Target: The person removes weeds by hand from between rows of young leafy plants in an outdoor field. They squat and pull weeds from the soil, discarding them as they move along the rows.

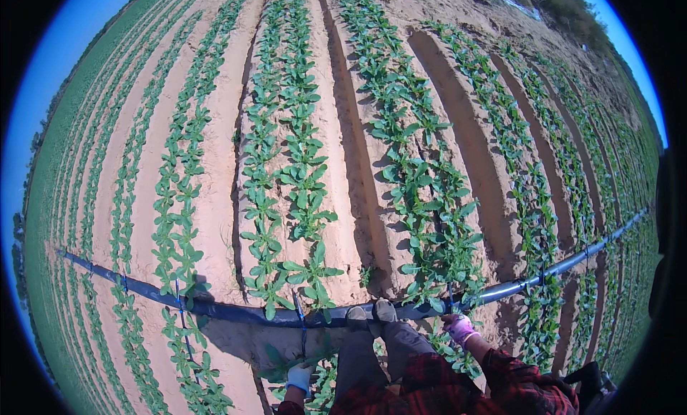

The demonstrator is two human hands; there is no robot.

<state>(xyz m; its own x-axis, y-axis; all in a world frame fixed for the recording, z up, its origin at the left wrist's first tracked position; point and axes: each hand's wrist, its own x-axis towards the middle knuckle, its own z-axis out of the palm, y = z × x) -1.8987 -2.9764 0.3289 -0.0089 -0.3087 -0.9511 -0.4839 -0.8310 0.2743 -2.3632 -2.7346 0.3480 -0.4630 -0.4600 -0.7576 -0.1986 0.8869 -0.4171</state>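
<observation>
My right hand [460,330], in a pink and white work glove, is low at the right of my legs, beside leafy green plants [439,238] and just below a black irrigation pipe [499,292]. Whether its fingers hold anything is too small to tell. My left hand [299,377], in a pale glove, is at the bottom edge, left of my legs. It is next to dark green leaves [276,364]; whether it grips them I cannot tell. A thin drip tube [304,334] runs from the pipe down near this hand.
My shoes [385,311] stand against the pipe, which crosses all the crop rows. Sandy furrows [370,232] run between the planted beds. More thin tubes with blue fittings [180,302] join the pipe at left. Brush [563,12] borders the field at top right.
</observation>
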